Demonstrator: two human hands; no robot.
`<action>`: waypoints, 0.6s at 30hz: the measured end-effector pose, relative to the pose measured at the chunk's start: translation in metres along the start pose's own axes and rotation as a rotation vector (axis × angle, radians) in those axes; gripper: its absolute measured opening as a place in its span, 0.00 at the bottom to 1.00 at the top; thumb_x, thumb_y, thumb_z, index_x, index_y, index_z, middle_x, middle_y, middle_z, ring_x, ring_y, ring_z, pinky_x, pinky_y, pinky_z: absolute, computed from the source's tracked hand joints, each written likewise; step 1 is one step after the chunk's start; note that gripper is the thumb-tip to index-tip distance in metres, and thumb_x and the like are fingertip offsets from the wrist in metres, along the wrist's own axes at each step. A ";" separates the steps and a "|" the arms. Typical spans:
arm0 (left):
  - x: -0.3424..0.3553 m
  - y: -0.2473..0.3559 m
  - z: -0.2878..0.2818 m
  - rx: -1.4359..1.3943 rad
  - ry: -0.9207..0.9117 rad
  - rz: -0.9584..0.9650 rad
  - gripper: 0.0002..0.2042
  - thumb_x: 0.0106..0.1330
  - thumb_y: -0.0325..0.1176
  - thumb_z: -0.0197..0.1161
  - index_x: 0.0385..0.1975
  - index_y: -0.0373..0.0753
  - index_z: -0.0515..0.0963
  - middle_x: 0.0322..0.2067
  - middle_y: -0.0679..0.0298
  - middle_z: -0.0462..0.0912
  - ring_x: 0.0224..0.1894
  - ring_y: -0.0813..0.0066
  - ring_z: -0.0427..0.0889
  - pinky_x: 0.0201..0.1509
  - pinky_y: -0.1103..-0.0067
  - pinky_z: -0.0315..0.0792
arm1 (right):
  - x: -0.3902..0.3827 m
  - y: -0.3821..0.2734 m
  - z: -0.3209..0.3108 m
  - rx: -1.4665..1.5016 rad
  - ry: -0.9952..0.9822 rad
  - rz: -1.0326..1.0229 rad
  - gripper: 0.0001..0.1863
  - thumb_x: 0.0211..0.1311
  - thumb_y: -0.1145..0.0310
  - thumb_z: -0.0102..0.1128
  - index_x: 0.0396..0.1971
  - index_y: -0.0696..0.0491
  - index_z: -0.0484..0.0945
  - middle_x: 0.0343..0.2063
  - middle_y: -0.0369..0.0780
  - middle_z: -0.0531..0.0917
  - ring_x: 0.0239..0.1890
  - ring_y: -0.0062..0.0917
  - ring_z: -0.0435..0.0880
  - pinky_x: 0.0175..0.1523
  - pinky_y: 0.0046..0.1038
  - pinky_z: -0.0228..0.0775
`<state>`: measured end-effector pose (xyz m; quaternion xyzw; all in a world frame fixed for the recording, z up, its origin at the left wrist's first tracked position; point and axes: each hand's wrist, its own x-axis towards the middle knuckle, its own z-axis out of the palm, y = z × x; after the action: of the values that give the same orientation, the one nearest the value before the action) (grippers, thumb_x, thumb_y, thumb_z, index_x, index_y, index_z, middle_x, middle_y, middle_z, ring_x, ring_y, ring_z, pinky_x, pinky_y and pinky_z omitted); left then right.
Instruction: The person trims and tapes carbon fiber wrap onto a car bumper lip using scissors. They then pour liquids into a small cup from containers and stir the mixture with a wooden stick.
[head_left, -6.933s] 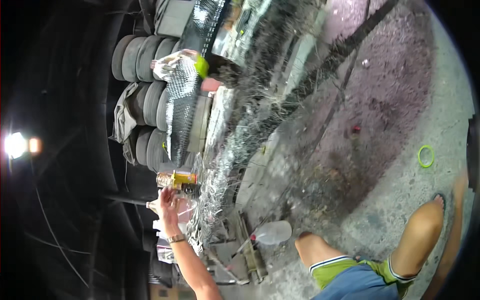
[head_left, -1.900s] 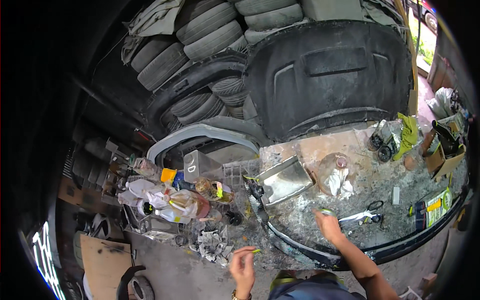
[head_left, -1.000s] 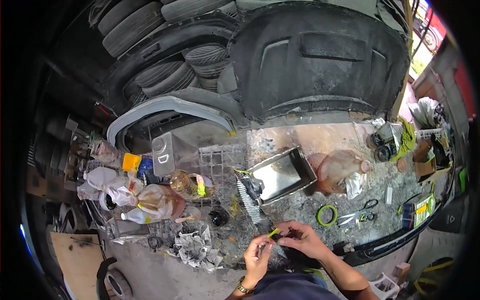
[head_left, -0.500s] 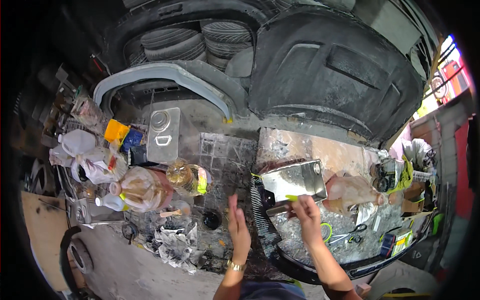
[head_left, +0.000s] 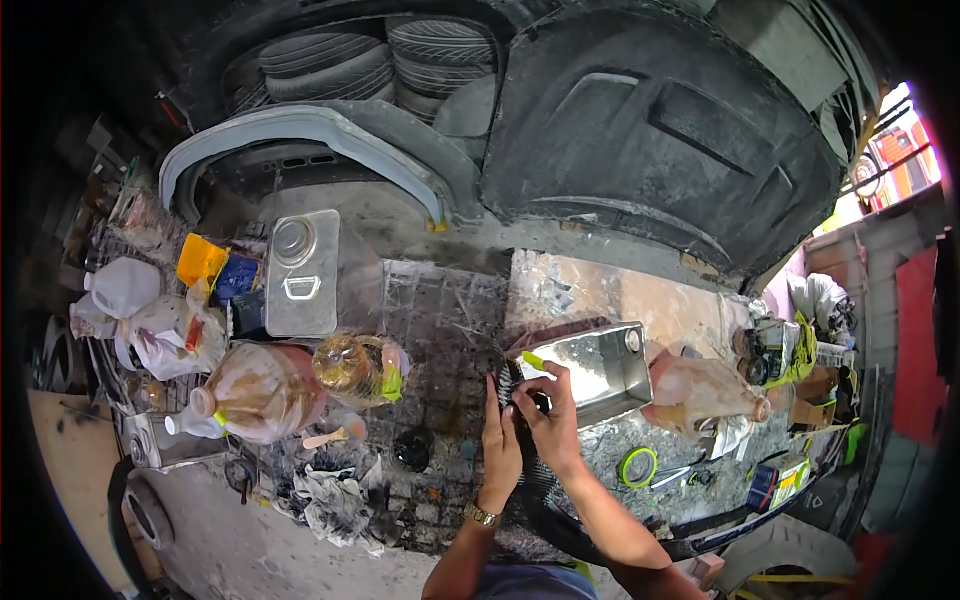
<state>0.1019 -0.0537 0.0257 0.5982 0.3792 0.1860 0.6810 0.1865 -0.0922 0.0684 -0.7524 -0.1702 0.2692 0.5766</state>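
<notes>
My left hand [head_left: 501, 442], with a metal watch, lies along the edge of a black woven carbon-fibre-look strip [head_left: 545, 490], fingers stretched forward. Beside it my right hand [head_left: 550, 415] pinches a small yellow-green tape piece [head_left: 533, 360] above the strip's upper end. The strip's end is partly hidden by both hands. Just behind them an open, shiny metal tray [head_left: 595, 370] rests on the stained bench. Right of the hands lie a green tape roll [head_left: 638, 466] and scissors [head_left: 676, 478].
Jugs and bottles [head_left: 262, 393], a square metal can [head_left: 305, 275] and crumpled paper [head_left: 335, 505] crowd the left bench. A large jug [head_left: 700, 390] lies right. A black hood [head_left: 650, 140] and curved panels stand behind, with tyres [head_left: 325, 70]. A long dark curved part [head_left: 720, 540] runs along the front edge.
Since half a second ago, both hands have come together at the strip, the right moving left with the tape piece, the left moving right. The view has shifted slightly.
</notes>
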 end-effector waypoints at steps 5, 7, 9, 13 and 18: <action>0.006 -0.001 -0.001 -0.094 0.051 0.007 0.24 0.75 0.37 0.43 0.67 0.33 0.55 0.64 0.49 0.63 0.66 0.65 0.64 0.67 0.75 0.57 | 0.001 0.008 0.004 0.022 0.043 -0.066 0.24 0.59 0.82 0.58 0.53 0.56 0.60 0.29 0.37 0.78 0.33 0.18 0.76 0.41 0.21 0.68; 0.010 0.002 -0.001 -0.155 0.053 -0.026 0.24 0.75 0.38 0.44 0.66 0.33 0.58 0.63 0.50 0.66 0.64 0.68 0.66 0.66 0.76 0.57 | 0.002 0.011 0.004 0.052 0.081 -0.103 0.23 0.58 0.82 0.58 0.52 0.57 0.61 0.26 0.37 0.79 0.30 0.18 0.77 0.38 0.21 0.69; 0.011 0.008 -0.001 -0.107 0.051 -0.016 0.23 0.75 0.38 0.44 0.65 0.31 0.60 0.59 0.52 0.71 0.61 0.70 0.69 0.65 0.77 0.59 | 0.002 0.011 0.003 0.089 0.071 -0.058 0.24 0.58 0.82 0.59 0.52 0.56 0.61 0.27 0.37 0.79 0.32 0.18 0.76 0.41 0.21 0.68; 0.012 0.012 -0.001 -0.046 0.034 0.012 0.24 0.75 0.38 0.45 0.65 0.31 0.59 0.61 0.53 0.69 0.62 0.70 0.67 0.65 0.77 0.58 | 0.004 0.006 -0.010 0.195 0.090 0.006 0.17 0.60 0.79 0.60 0.48 0.57 0.66 0.27 0.36 0.79 0.33 0.16 0.75 0.43 0.20 0.67; 0.011 0.010 0.001 -0.068 0.077 -0.004 0.25 0.74 0.40 0.46 0.67 0.33 0.57 0.63 0.55 0.66 0.64 0.69 0.65 0.67 0.76 0.56 | 0.005 -0.005 -0.022 0.364 0.019 0.223 0.05 0.61 0.73 0.61 0.30 0.58 0.76 0.26 0.31 0.78 0.32 0.12 0.73 0.40 0.18 0.65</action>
<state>0.1122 -0.0445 0.0321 0.5665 0.3996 0.2202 0.6862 0.2039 -0.1052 0.0763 -0.6524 -0.0291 0.3507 0.6712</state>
